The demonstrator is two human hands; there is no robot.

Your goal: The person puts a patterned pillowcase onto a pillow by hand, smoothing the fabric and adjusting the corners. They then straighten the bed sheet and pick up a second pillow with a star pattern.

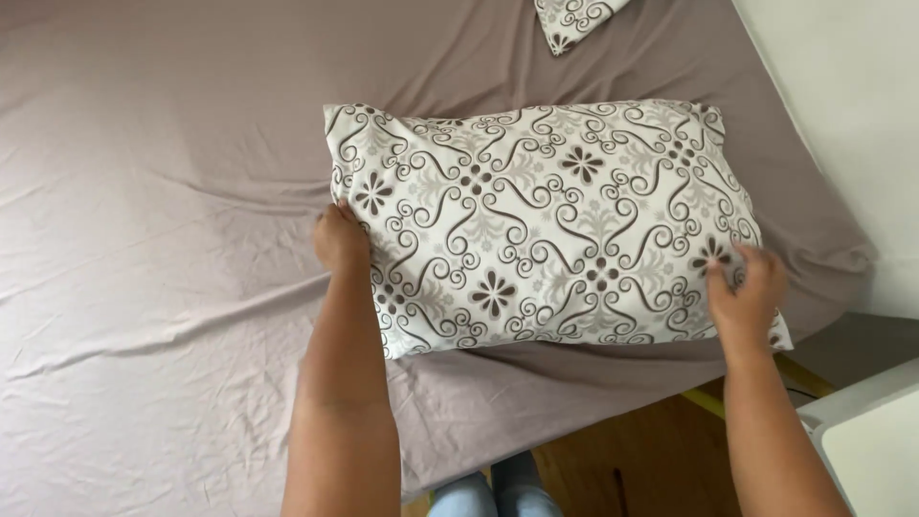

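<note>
A white pillow (546,215) with a brown and grey scroll-and-flower pattern lies on a bed covered by a mauve fitted sheet (172,239), close to the bed's near right corner. My left hand (341,237) grips the pillow's left edge, fingers tucked under it. My right hand (745,285) holds the pillow's lower right corner, fingers curled over the top of the fabric. Both forearms reach in from the bottom of the view.
The corner of a second pillow (571,19) in the same pattern shows at the top edge. A white wall (852,105) rises at right. Wooden floor (641,460), a white piece of furniture (876,440) and my jeans-clad legs (498,493) lie below the bed edge.
</note>
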